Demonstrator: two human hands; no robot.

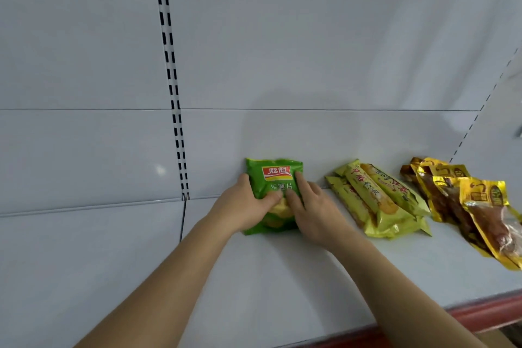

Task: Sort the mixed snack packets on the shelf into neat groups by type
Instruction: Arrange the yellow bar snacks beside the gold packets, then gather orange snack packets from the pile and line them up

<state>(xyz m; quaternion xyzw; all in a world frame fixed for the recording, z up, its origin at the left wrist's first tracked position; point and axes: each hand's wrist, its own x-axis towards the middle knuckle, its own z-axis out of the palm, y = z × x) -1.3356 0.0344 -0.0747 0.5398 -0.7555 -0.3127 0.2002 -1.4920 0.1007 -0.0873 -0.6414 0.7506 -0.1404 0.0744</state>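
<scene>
A green chip packet (275,178) with a red logo lies on the white shelf (254,277), its top near the back panel. My left hand (244,207) grips its left edge, thumb across the front. My right hand (313,210) rests on its right side with straight fingers pressing the front. To the right lies a pile of yellow-green long packets (381,200). Farther right sits a pile of gold packets (466,203) with brown contents.
A slotted upright rail (172,79) runs down the white back panel left of the packets. The shelf's red front edge (485,316) shows at the lower right. A second slotted rail (480,110) stands at the right corner.
</scene>
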